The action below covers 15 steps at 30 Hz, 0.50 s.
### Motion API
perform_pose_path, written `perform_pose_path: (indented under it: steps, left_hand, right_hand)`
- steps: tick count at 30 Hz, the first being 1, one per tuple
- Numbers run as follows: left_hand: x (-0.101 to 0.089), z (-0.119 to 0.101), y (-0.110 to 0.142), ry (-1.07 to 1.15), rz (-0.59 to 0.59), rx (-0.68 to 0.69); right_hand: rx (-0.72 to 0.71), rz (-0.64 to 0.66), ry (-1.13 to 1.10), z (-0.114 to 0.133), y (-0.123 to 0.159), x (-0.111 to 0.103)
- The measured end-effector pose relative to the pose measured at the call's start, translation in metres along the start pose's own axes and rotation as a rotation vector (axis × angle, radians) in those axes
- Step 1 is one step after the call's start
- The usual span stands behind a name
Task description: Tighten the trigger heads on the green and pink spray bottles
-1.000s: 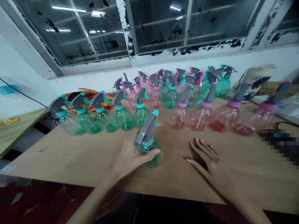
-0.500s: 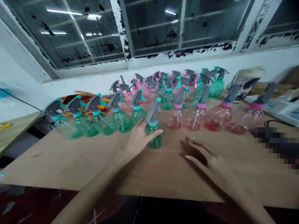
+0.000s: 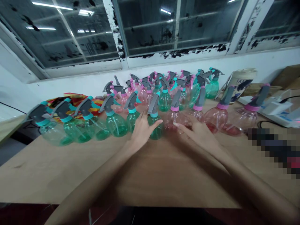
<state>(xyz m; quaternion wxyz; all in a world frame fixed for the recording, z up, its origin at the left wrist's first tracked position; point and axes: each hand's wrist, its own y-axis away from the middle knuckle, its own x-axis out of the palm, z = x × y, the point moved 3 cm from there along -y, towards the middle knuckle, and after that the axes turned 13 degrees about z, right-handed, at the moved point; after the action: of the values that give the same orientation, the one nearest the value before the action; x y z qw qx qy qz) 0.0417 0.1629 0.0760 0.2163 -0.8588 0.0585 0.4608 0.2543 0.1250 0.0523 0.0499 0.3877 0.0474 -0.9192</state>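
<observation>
Near the middle of the table, my left hand (image 3: pixel 142 128) is closed around a green spray bottle (image 3: pixel 156 132) with a turquoise collar and grey trigger head. Its thumb lies across the front, and its fingers are at the left side. My right hand (image 3: pixel 203 132) is at a pink spray bottle (image 3: pixel 172 118) just to the right. The right thumb lies over that bottle's front, while the other fingers go round its right side, partly hidden. Both bottles stand upright with coloured liquid low inside.
Several green spray bottles (image 3: pixel 116 125) form a row to the left. More pink ones (image 3: pixel 217 117) stand to the right. Behind is a cluster of mixed bottles (image 3: pixel 165 100). A printed cloth bag (image 3: pixel 243 79), a white power strip (image 3: pixel 276 107) and a blurred-out object (image 3: pixel 272 150) lie right.
My left hand has pushed the green bottle back towards the row. My right hand has moved forward and left from over the bare table to the pink bottle.
</observation>
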Motion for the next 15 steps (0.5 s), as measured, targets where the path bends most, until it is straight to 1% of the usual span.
perform_pose_path:
  steps: [3,5,9,15]
  left_hand:
    - [0.0,0.001,-0.005,-0.002,0.018,-0.016]
    - [0.002,0.003,-0.008,0.039,0.019,-0.014]
    - [0.005,0.011,-0.011,0.171,-0.036,0.006]
    - [0.009,0.015,-0.014,0.248,-0.071,0.03]
  right_hand:
    - [0.01,0.05,-0.057,0.005,-0.013,0.006]
    - [0.035,0.066,-0.092,0.008,-0.02,0.008]
    - [0.071,0.05,-0.134,0.012,-0.029,0.009]
    - [0.087,0.043,-0.111,0.014,-0.038,0.009]
